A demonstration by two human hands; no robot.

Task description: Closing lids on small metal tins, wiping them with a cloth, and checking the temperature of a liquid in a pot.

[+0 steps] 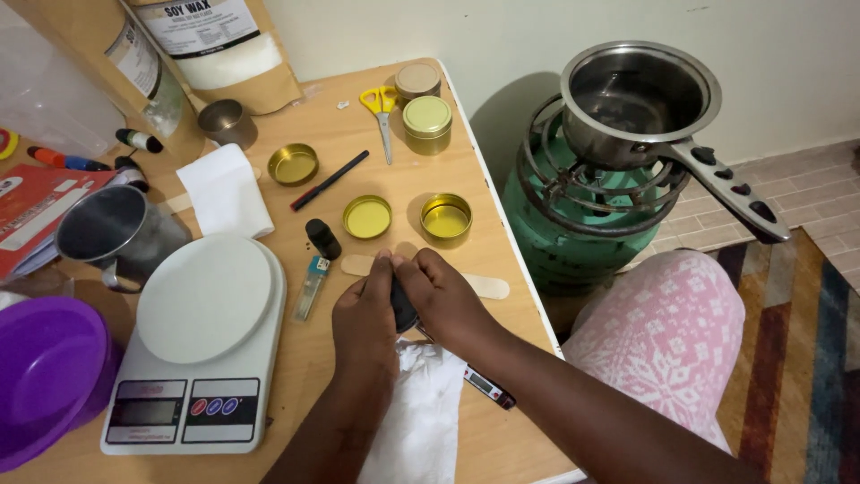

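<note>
My left hand (363, 318) and my right hand (445, 300) meet over the wooden table (466, 161), both closed around a small dark object (403, 305) that is mostly hidden between the fingers. Under my hands lies a flat wooden stick (488, 287) and a white tissue (421, 412). A slim digital probe thermometer (488, 387) lies beneath my right forearm. Just beyond my fingers stand an open gold tin (446, 218) and a gold lid (367, 217).
A white kitchen scale (202, 345), metal mug (116, 235), purple bowl (49, 376), small black bottle (322, 237), yellow scissors (382, 108), black pen (330, 179), more tins (426, 124) and wax bags (219, 45) crowd the table. A steel pot (636, 99) sits on a green gas cylinder (573, 233) at right.
</note>
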